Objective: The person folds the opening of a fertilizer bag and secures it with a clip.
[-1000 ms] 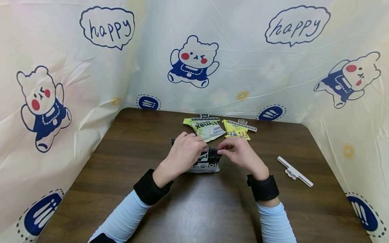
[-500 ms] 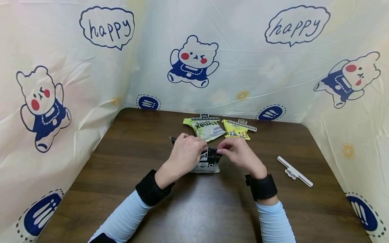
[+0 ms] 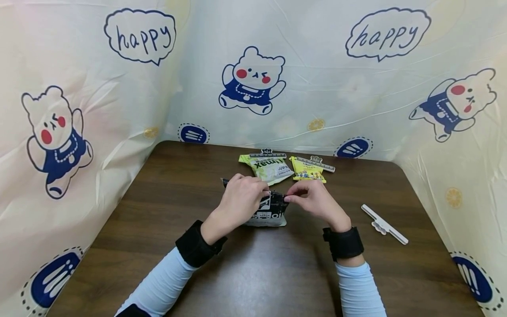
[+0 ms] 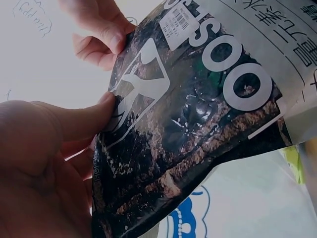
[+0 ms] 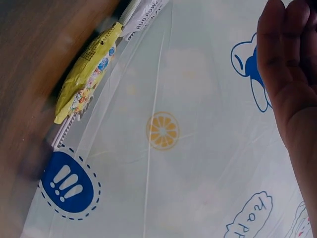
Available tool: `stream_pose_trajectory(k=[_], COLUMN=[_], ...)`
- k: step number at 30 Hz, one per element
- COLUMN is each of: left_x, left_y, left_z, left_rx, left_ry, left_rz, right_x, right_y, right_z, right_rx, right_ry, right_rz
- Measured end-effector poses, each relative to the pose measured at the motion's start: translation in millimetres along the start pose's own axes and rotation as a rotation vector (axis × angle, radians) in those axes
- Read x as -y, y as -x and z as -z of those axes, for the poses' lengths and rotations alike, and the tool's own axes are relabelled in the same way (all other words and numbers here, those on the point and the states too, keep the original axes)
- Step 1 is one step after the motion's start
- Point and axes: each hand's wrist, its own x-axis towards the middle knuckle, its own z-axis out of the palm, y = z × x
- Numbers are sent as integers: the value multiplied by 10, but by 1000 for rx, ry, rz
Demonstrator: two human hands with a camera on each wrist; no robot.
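A black and grey plastic pouch [image 3: 271, 215] with white lettering stands on the table below both hands. My left hand [image 3: 242, 198] lies over its left part and holds the top edge between thumb and fingers. At the pouch's top right corner, my right hand [image 3: 315, 202] pinches the edge with thumb and index finger. Up close in the left wrist view, the pouch [image 4: 198, 119] shows a dark, crumbly printed pattern and a barcode sticker [image 4: 177, 24]. Only part of the right hand [image 5: 294, 69] appears in the right wrist view; its fingertips are cut off there.
Behind the pouch lie a green and white packet [image 3: 271, 169] and a yellow packet [image 3: 308, 171], each with a ruler-patterned clip across its top. A white sealing clip [image 3: 384, 223] lies on the wooden table [image 3: 158, 211] at right. A printed curtain [image 3: 317, 88] surrounds the back and sides.
Both hands keep hold of the pouch's top edge. The right hand shifts very slightly right from half a second ago; the packets and white clip stay put.
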Motion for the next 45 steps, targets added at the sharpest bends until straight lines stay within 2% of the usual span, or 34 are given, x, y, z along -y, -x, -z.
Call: stream_pose_trajectory(k=[12,16,23,34,40,45], left_x=[16,21,27,44,56,54], left_y=[-1,9,6,-5,-8,-8], left_z=[8,4,-6,3,9,15], left_rx=[11,8,0,-2,-5,-1], left_ry=[40,46,61,65,64,70], left_rz=[8,8,-4,-13,-12,-13], right_x=[-7,-11,6,39,64,68], right_y=[13,3,-48,-74,-86,-103], right_z=[-37,-66,-175,-247,-268,-306], right_rx=[-21,-4,-6,-110,-119,-137], right_ry=[-12,-44,-99,-32,-24,-14], right_rz=[68,68,128,195,207,250])
